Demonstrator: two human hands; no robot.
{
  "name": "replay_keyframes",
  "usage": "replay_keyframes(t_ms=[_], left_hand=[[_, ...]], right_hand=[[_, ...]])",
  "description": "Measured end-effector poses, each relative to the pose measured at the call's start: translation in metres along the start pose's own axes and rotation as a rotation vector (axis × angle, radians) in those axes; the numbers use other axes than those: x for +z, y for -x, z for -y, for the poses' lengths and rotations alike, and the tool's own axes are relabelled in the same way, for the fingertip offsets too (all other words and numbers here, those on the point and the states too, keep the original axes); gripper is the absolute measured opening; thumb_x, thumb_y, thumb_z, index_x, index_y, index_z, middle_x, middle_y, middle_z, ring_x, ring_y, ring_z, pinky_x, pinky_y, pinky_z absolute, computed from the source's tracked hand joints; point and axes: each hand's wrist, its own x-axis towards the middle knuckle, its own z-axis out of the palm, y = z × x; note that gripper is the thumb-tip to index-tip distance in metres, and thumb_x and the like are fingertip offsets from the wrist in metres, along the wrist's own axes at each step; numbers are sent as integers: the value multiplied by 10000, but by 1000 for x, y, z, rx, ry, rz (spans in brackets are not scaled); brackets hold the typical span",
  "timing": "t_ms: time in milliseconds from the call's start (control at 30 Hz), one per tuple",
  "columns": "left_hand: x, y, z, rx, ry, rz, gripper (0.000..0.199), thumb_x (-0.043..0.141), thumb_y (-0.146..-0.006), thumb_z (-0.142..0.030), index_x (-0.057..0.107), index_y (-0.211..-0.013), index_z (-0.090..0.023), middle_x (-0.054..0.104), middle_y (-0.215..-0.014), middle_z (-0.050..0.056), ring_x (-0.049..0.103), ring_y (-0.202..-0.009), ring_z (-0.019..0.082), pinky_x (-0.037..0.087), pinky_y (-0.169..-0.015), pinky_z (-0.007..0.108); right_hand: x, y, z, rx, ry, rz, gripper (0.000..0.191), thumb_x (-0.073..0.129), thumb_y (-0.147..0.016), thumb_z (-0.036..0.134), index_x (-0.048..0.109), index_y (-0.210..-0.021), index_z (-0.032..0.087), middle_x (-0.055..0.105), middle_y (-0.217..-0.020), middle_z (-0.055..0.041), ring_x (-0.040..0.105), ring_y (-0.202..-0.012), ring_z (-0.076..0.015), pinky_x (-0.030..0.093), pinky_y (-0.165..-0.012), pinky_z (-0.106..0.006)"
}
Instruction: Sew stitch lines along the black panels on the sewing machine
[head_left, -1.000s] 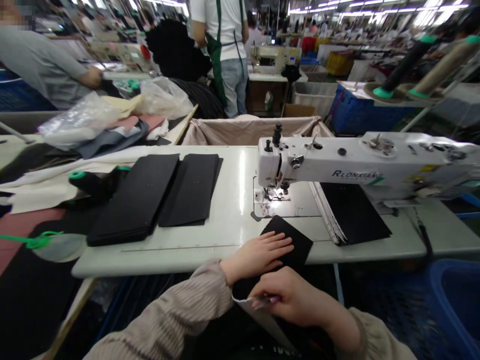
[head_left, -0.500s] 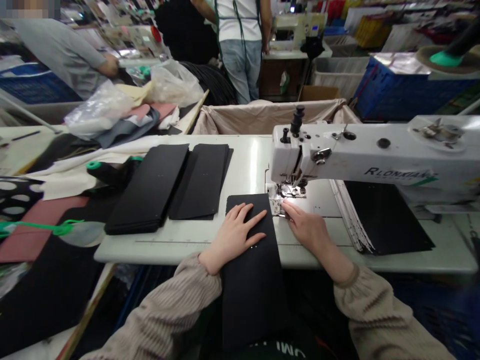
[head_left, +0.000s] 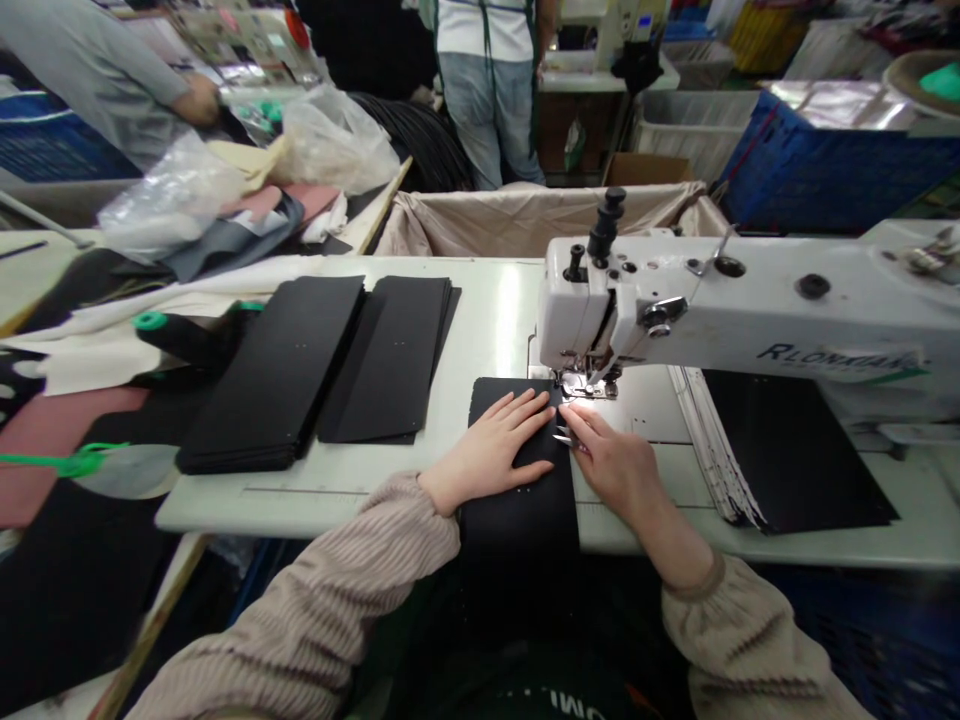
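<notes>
A black panel [head_left: 517, 530] lies on the sewing table and hangs over its front edge. My left hand [head_left: 495, 450] rests flat on it, thumb apart from the fingers. At the panel's right edge, just in front of the lit needle area of the white sewing machine [head_left: 720, 300], is my right hand [head_left: 619, 460]. Its fingers are closed around small metal snips [head_left: 562, 437], whose tips point left over the panel. The panel's top right corner is beside the presser foot.
Two stacks of black panels [head_left: 281, 370] [head_left: 397, 360] lie on the left. Another stack with white edges [head_left: 802, 450] sits under the machine arm. Thread cones [head_left: 180, 338] and fabric scraps are further left. A cloth-lined bin [head_left: 480, 222] and two people stand behind.
The black panel has moved right, up to the needle area, with my left hand on it. The snips' tips now show over the panel. The whole view has shifted slightly.
</notes>
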Motion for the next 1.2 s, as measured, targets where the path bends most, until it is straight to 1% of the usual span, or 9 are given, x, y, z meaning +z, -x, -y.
replay_keyframes(t_ms=[133, 333, 467, 700, 933, 1100, 1200], left_hand=[[1, 0, 1, -4, 9, -1, 733, 580, -897, -546, 349, -1503, -204, 305, -1587, 70, 231, -1484, 246, 180, -1234, 432], [-1, -2, 2, -3, 25, 1, 710, 592, -890, -541, 387, -1479, -202, 325, -1576, 84, 245, -1479, 252, 184, -1232, 441], [0, -2, 3, -3, 34, -13, 687, 608, -881, -538, 417, -1459, -219, 351, -1565, 79, 260, -1473, 249, 194, -1229, 439], [2, -5, 7, 4, 21, -33, 669, 601, -888, -518, 414, -1461, -226, 355, -1563, 76, 270, -1470, 249, 210, -1221, 447], [2, -6, 11, 26, 27, -32, 623, 585, -899, -512, 446, -1439, -234, 365, -1558, 71, 301, -1457, 249, 209, -1219, 450], [0, -5, 10, 26, 27, -46, 522, 572, -927, -449, 494, -1409, -266, 400, -1539, 46, 342, -1432, 254, 231, -1207, 458], [-1, -4, 8, 22, 35, -69, 477, 574, -930, -426, 529, -1381, -280, 438, -1511, 45, 389, -1395, 263, 275, -1184, 463]], right_hand=[[0, 0, 0, 2, 5, 5, 507, 408, -966, 306, 435, -1472, 320, 479, -1498, -13, 695, -872, -180, 529, -624, -287], [-1, -1, 1, -2, -10, 7, 502, 382, -975, 304, 433, -1474, 310, 494, -1486, -22, 689, -935, -183, 541, -652, -285], [-2, -1, 2, 3, 1, 17, 513, 383, -971, 298, 413, -1483, 315, 487, -1491, -19, 691, -925, -181, 548, -651, -287], [-2, -1, 2, 6, 7, 24, 530, 384, -968, 297, 387, -1498, 306, 475, -1500, -22, 690, -925, -180, 553, -647, -295], [-3, 0, 2, -1, -18, 12, 498, 368, -977, 299, 428, -1471, 325, 478, -1498, 2, 682, -946, -182, 542, -660, -288], [-2, 1, 2, 9, -1, 10, 496, 369, -982, 314, 420, -1475, 325, 470, -1504, -1, 686, -919, -177, 533, -643, -287], [-1, 2, 2, 3, 7, 5, 500, 374, -981, 318, 414, -1479, 322, 472, -1502, -7, 686, -918, -178, 532, -644, -290]])
